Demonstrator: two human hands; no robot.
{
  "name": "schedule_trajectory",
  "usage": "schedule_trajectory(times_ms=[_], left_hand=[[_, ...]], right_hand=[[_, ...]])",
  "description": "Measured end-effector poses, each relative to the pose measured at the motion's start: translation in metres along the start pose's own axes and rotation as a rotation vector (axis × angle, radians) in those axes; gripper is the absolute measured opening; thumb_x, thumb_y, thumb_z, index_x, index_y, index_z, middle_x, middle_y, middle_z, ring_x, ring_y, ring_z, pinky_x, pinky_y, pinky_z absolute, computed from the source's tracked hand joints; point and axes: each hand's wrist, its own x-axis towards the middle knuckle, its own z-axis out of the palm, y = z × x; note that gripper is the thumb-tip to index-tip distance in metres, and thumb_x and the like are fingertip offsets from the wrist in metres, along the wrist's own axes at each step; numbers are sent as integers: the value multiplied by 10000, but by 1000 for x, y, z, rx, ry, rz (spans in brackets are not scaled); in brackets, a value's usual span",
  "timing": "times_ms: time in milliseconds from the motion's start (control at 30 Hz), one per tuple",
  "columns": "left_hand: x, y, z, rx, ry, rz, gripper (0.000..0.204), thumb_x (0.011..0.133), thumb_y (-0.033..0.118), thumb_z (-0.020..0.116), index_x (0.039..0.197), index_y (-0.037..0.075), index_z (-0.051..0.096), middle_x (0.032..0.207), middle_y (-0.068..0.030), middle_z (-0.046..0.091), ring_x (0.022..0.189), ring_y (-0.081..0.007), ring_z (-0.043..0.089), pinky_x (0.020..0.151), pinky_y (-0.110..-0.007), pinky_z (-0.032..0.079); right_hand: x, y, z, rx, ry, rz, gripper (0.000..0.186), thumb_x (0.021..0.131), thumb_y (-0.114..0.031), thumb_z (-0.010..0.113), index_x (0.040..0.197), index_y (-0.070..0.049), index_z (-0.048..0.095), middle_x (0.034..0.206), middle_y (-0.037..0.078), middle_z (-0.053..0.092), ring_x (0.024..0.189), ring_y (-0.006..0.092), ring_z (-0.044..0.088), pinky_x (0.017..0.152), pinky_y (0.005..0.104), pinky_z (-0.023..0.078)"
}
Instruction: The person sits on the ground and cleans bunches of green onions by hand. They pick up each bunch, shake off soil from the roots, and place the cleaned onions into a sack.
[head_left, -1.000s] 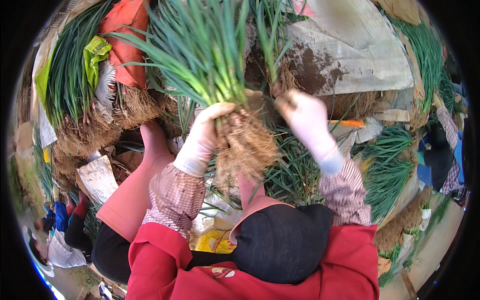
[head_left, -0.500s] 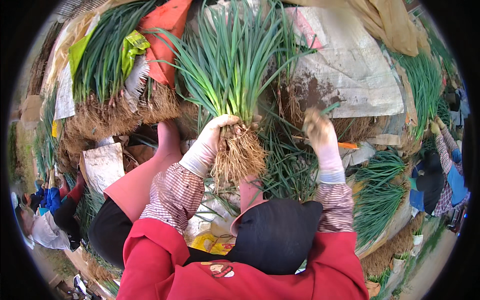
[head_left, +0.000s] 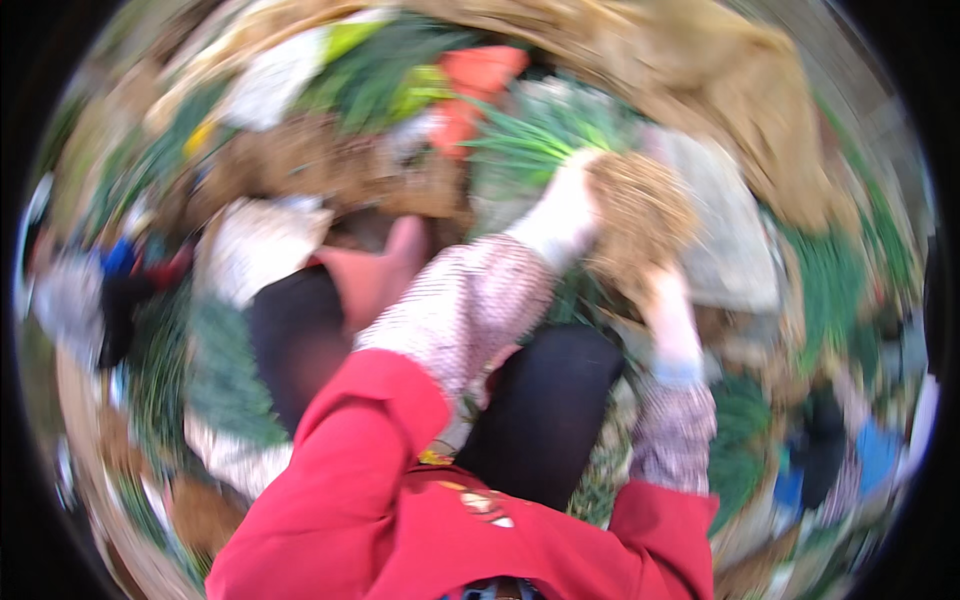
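The ground around you is covered with heaps of green onions [head_left: 380, 70], brown root mats and pale sacking [head_left: 730, 250], all smeared by motion blur, so fine detail cannot be read. Use the bunch of green onions [head_left: 590, 165] in your grip as the landmark for every position below.

1. Your body: the red jacket [head_left: 400, 500] fills the lower middle of the view, below the bunch. Your dark-trousered knees [head_left: 545, 410] rise between the jacket and the bunch.
2. Background heaps: a long pile of onions with brown roots lies to the left of the bunch and above it. A tan sack [head_left: 740, 90] lies above and to the right of it. An orange-red item [head_left: 480, 75] lies just above the green leaves of the bunch.
3. The bunch: it is raised in front of you. The green leaves point left; the brown, soil-caked root ball [head_left: 640, 205] faces right.
4. Left hand [head_left: 565, 210]: in a pale glove, closed around the bunch where leaves meet roots. Its patterned sleeve [head_left: 460, 310] runs down to the jacket.
5. Right hand [head_left: 665, 300]: directly under the root ball, touching or nearly touching the roots. The blur hides the fingers; you cannot tell whether it grips or is spread.
6. A pink boot [head_left: 375, 275] sits to the lower left of the bunch.
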Motion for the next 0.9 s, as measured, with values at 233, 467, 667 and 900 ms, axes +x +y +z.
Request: schedule_trajectory(times_ms=[233,467,667,900], left_hand=[[-10,66,16,-1136,197,-100,271,815,265,582,934,26,627,918,-136,682,804,-298,637,788,-479,531],[-156,247,8,-1137,134,398,205,849,260,577,891,63,615,824,-111,665,757,-300,624,796,-467,521],[-311,338,-84,-739,257,559,213,885,215,558,911,15,626,837,-99,667,784,-247,639,820,-403,533],[-468,312,-261,-372,649,438,203,853,120,569,997,7,656,951,-133,697,938,-252,670,879,-452,540]], right_hand=[[-125,65,-78,-69,292,258,229,970,-255,543,797,-103,537,600,-17,481,418,73,361,408,231,278],[-163,214,-69,-344,-45,679,185,949,-190,545,1012,-44,641,616,65,591,457,154,523,397,312,403],[-104,153,45,-570,-355,477,197,941,-192,551,1019,-36,643,659,84,605,520,184,543,454,335,419],[-41,71,229,-608,-595,154,213,931,-195,558,1026,-27,645,710,108,622,594,219,567,520,361,437]])
